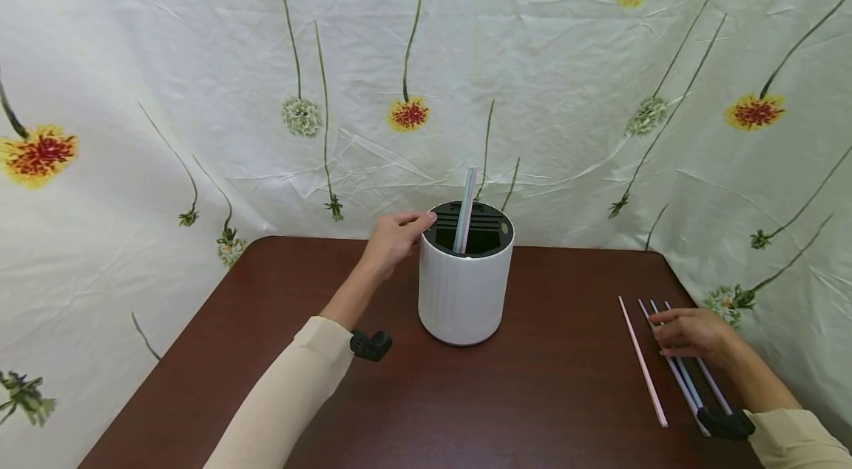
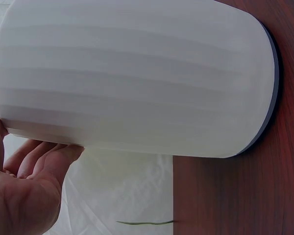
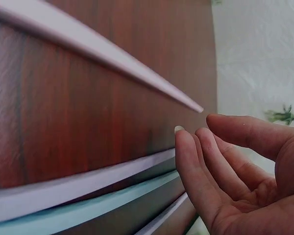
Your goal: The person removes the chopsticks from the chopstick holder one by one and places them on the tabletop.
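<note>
While the white container (image 1: 462, 291) stands upright on the counter (image 1: 552, 380), I see from the head the left grip (image 1: 397, 240) pinching its rim, presumably to keep it from shifting. A bundle of sticks (image 1: 465, 214) leans in the opening of its black top (image 1: 489, 221), whose edge seems to prop them. Well to the right, the right grip (image 1: 695, 334) is over three loose sticks (image 1: 688, 378); a pink stick (image 1: 642, 362) lies beside them, the gaps likely making each easier to pick out.

From the left wrist, thumb and fingers bear on the wall near the rim, a light hold, probably enough since the base carries the weight.

From the right wrist, thumb and fingertips stand apart, holding nothing; whether one touches a stick, I cannot tell.
</note>
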Tool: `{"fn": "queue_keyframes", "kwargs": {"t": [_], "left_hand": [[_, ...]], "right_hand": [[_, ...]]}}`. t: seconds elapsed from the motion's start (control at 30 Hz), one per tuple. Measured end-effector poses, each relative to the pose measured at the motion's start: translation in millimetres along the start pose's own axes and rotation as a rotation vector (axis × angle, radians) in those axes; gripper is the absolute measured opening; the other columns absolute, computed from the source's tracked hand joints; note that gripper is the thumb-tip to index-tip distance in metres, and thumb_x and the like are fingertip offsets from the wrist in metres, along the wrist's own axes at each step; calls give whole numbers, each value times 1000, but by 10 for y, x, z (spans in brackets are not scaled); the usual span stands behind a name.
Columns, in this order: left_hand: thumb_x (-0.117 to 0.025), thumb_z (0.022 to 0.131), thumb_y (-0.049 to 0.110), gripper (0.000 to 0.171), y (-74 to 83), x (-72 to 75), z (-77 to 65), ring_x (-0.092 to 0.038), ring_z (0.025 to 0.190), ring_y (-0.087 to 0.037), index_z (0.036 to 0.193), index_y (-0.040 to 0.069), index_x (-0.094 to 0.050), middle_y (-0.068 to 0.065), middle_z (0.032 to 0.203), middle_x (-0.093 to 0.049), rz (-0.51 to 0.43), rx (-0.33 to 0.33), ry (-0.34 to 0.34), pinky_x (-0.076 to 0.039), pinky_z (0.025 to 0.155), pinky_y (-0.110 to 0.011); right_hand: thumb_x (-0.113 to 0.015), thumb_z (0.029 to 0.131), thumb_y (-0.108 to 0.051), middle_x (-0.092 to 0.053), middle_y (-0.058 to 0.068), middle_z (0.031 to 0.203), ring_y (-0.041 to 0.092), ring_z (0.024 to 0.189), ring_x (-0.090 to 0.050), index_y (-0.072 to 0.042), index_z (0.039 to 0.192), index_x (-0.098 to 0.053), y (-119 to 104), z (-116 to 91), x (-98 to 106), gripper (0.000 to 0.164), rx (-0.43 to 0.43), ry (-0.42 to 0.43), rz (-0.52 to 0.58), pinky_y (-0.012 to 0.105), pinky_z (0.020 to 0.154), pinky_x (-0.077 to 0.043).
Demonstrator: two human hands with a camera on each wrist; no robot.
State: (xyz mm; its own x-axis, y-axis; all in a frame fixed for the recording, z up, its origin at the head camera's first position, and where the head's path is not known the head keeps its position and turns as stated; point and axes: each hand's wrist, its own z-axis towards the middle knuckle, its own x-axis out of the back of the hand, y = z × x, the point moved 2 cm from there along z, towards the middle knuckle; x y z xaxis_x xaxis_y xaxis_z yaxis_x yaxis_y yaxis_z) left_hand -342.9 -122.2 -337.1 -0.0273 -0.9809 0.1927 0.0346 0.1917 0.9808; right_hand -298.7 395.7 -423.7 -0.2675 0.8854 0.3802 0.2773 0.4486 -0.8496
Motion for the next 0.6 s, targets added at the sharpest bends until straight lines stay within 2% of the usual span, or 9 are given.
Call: {"fn": "queue_keyframes", "kwargs": {"t": [0.1,0.2,0.4,0.6], "left_hand": [[-70,95,45,48,-5,-10,7,-58,129,-27,131,13,-70,-7,140,-61,1,2,1,-49,109,-47],[-70,95,44,48,-6,-4,9,-58,129,-26,131,13,-70,-7,140,-62,-1,3,4,-49,109,-48],[-71,95,44,49,-11,4,6,-57,131,-28,132,12,-69,-9,141,-61,-8,6,0,-48,109,-49],[-71,95,44,48,-13,-4,7,-58,129,-27,130,12,-71,-8,139,-62,-13,6,5,-49,108,-48]], "right_hand": [[-61,98,-7,-74,6,105,19,91,-72,19,134,-52,-134,-14,-31,46,24,25,1,39,80,-62],[-62,99,-10,-73,-1,100,15,90,-71,12,132,-58,-369,-31,-107,40,61,38,17,39,82,-62],[-61,101,-12,-72,-11,96,9,89,-72,0,131,-61,-963,-37,-338,32,188,-16,95,35,86,-62],[-65,100,-16,-67,-13,107,9,93,-73,6,140,-52,-1606,-73,-654,47,288,-2,114,31,90,-60]]}}
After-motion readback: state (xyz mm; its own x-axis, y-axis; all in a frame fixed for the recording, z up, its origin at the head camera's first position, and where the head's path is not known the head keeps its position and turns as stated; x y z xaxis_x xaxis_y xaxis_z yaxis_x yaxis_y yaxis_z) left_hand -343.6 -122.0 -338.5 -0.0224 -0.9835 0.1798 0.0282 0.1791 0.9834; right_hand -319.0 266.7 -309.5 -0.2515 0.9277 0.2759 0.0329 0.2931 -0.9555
